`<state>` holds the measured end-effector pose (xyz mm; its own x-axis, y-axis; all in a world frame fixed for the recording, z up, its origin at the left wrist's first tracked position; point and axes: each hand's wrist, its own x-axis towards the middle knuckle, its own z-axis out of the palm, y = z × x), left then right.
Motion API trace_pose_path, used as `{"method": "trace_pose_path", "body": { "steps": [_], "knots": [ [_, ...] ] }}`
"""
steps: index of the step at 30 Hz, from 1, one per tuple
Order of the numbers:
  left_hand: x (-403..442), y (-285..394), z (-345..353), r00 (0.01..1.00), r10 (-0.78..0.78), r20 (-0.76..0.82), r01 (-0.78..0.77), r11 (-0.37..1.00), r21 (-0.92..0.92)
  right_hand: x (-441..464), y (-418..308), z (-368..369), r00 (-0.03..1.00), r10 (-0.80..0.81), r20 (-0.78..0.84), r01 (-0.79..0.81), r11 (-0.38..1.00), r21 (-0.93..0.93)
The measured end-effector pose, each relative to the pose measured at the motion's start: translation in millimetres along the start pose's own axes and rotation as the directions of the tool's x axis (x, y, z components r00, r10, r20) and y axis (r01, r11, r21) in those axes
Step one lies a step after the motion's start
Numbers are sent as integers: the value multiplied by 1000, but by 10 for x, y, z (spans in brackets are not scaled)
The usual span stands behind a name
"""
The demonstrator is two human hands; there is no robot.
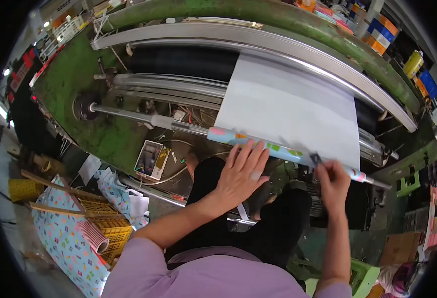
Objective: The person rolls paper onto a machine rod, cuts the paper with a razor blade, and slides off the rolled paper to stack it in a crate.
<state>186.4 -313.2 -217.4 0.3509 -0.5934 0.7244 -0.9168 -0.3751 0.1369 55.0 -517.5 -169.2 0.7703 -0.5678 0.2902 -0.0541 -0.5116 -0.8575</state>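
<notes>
My left hand (243, 171) lies flat with fingers stretched over a roll of printed paper (278, 150), light blue with coloured shapes. The roll sits on a metal shaft (186, 127) that runs across the machine. A wide white sheet (293, 99) comes down from the machine's bars to the roll, its plain side up. Closed around a small dark tool (316, 159), my right hand (333, 184) is at the right part of the roll, over the sheet's lower edge. The tool is blurred, so its exact kind cannot be made out.
A green machine frame (64, 84) surrounds the rollers. Below the shaft is a white box of small items (151, 159). At the lower left stand a yellow crate (111, 218) and printed blue sheeting (59, 238). A green plastic stool (362, 275) is at the lower right.
</notes>
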Motion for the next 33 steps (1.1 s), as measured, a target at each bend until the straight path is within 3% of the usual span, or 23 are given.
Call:
{"method": "trace_pose_path", "body": {
  "steps": [5, 8, 11, 16, 19, 27, 31, 33],
  "knots": [
    [297, -274, 167, 979, 48, 198, -68, 993, 100, 1241, -384, 1095, 897, -341, 280, 388, 912, -133],
    [375, -325, 220, 962, 43, 271, -60, 997, 57, 1547, -318, 1658, 868, -278, 411, 377, 908, -183],
    [376, -360, 243, 969, 52, 242, -69, 996, 62, 1661, -295, 1890, 805, -278, 525, 469, 839, -276],
    [394, -359, 239, 973, 65, 221, -84, 993, 79, 1704, -283, 1966, 761, -320, 564, 542, 792, -282],
    [393, -353, 246, 973, 57, 223, -71, 996, 53, 1733, -349, 2102, 725, -361, 587, 630, 693, -351],
    [386, -350, 330, 980, 66, 188, -93, 987, 133, 1764, -492, 2117, 716, -278, 640, 612, 691, -384],
    [345, -346, 335, 977, 51, 208, -82, 986, 144, 1779, -611, 2100, 663, -206, 720, 668, 598, -443],
    [344, -359, 365, 975, 71, 212, -100, 987, 128, 1760, -540, 1974, 640, -259, 723, 700, 584, -411]
  ]
}}
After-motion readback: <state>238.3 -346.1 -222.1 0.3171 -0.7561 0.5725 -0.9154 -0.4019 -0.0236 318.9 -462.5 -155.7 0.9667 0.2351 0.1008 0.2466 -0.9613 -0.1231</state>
